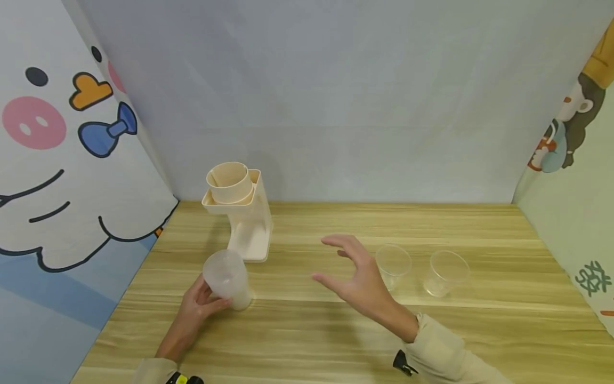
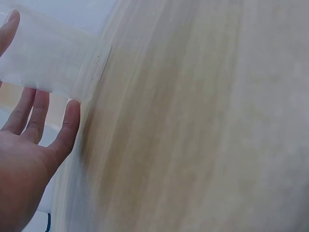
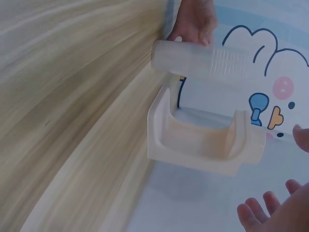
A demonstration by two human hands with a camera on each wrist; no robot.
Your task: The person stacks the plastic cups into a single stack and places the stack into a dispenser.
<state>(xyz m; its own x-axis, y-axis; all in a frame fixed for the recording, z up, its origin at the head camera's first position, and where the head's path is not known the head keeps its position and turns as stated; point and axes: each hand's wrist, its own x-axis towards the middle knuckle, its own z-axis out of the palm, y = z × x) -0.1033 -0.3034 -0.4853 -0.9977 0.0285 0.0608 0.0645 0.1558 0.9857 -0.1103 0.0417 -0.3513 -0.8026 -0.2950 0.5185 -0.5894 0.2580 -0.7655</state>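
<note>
At the left of the head view stands a stack of translucent plastic cups (image 1: 230, 280), its several rims showing as ridges in the right wrist view. My left hand (image 1: 199, 305) holds the stack low down, thumb on the near side and fingers on the far side. Just behind the stack is a cream plastic stand (image 1: 251, 240) with a round, open-topped holder (image 1: 230, 184) on its upper arm. My right hand (image 1: 362, 280) hovers over the middle of the table, thumb and fingers spread apart and nothing between them.
Two clear plastic cups stand apart on the wooden table (image 1: 297, 341), right of my right hand: a nearer-to-hand cup (image 1: 394, 261) and a second cup (image 1: 446, 273). A pale backdrop (image 1: 336, 106) rises behind the table, with printed panels at both sides.
</note>
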